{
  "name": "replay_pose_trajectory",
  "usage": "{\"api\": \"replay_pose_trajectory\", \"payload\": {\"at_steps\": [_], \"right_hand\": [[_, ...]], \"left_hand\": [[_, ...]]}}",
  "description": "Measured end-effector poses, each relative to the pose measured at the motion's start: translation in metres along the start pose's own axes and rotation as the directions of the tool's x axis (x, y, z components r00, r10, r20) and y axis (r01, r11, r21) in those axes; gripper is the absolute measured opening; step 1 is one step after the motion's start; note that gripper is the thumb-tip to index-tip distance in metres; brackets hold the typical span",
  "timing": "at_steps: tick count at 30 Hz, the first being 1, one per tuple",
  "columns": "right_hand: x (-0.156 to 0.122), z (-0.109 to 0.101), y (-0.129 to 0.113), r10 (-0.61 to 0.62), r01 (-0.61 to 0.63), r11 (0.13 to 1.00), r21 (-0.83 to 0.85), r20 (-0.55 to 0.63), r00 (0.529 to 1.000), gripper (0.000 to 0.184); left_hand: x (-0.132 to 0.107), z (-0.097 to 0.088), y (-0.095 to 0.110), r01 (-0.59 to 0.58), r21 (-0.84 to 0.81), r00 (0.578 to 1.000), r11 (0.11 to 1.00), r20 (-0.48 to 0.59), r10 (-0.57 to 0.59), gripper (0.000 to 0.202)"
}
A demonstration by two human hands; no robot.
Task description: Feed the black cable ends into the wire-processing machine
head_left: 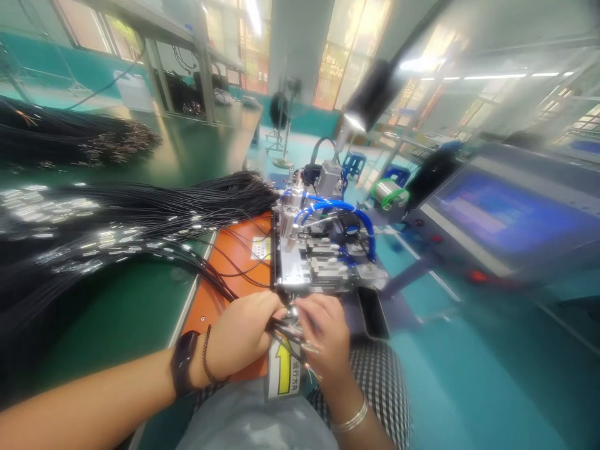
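Observation:
My left hand is closed around a small bunch of black cables that runs in from the left. The cables' stripped ends, with thin coloured wires, stick out to the right, below my fingers. My right hand is curled beside it, thumb and fingers pinched at those wire ends; exactly which strand they grip is too blurred to tell. Both hands are over the front of the orange base plate. Just beyond them sits a bench machine with metal fixtures and blue air tubes. A label with a yellow arrow shows beneath my hands.
Long black cable bundles cover the green table at left. A phone lies right of the machine. Farther right stands a screen unit. A green-edged wire spool and a dark lamp are behind.

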State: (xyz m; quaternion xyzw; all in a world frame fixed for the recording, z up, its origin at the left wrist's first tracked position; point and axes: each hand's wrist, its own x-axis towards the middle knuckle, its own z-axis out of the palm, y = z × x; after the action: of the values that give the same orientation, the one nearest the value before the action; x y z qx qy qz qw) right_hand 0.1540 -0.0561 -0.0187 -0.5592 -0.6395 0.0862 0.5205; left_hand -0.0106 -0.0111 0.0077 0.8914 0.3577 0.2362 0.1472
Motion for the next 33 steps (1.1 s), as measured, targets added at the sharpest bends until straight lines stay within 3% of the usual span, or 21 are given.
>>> {"api": "replay_pose_trajectory", "payload": {"at_steps": [5,8,11,16,19,22,26,29,33], "right_hand": [[-0.004,0.002,0.001,-0.07,0.037,0.993,0.108,0.32,0.945,0.009],[-0.003,0.001,0.002,0.075,-0.1,0.989,0.109,0.213,0.974,0.009],[0.001,0.0,0.003,0.222,-0.232,0.968,0.098,0.104,0.969,0.011],[0.005,0.001,0.003,0.217,-0.239,0.965,0.111,0.182,0.959,0.019],[0.008,0.003,0.003,0.203,-0.235,0.961,0.148,0.202,0.958,0.018],[0.011,0.003,0.003,0.196,-0.237,0.966,0.107,0.299,0.934,0.017],[0.01,0.001,0.008,0.344,-0.388,0.904,0.179,0.233,0.91,0.017],[0.004,0.002,0.014,0.413,-0.477,0.836,0.27,0.262,0.872,0.015],[-0.003,0.007,0.019,0.478,-0.541,0.764,0.352,0.254,0.841,0.028]], "left_hand": [[0.001,0.002,-0.003,0.054,-0.079,0.997,0.995,0.052,-0.05,0.014],[0.001,0.005,-0.005,0.058,-0.09,0.996,0.994,0.074,-0.051,0.014],[0.0,0.007,-0.004,0.044,-0.074,0.996,0.996,0.077,-0.038,0.016],[-0.002,0.009,-0.005,0.042,-0.043,0.994,0.998,0.106,-0.037,0.018],[-0.003,0.012,-0.008,-0.062,-0.011,0.989,0.998,0.134,0.063,0.015],[-0.004,0.015,-0.011,-0.123,0.008,0.979,0.992,0.167,0.12,0.019],[-0.001,0.015,-0.01,-0.028,-0.009,0.987,1.0,0.155,0.029,0.013],[-0.001,0.015,-0.009,-0.006,-0.03,0.989,1.0,0.146,0.011,0.015],[-0.002,0.017,-0.011,0.001,-0.019,0.992,1.0,0.13,0.001,0.013]]}}
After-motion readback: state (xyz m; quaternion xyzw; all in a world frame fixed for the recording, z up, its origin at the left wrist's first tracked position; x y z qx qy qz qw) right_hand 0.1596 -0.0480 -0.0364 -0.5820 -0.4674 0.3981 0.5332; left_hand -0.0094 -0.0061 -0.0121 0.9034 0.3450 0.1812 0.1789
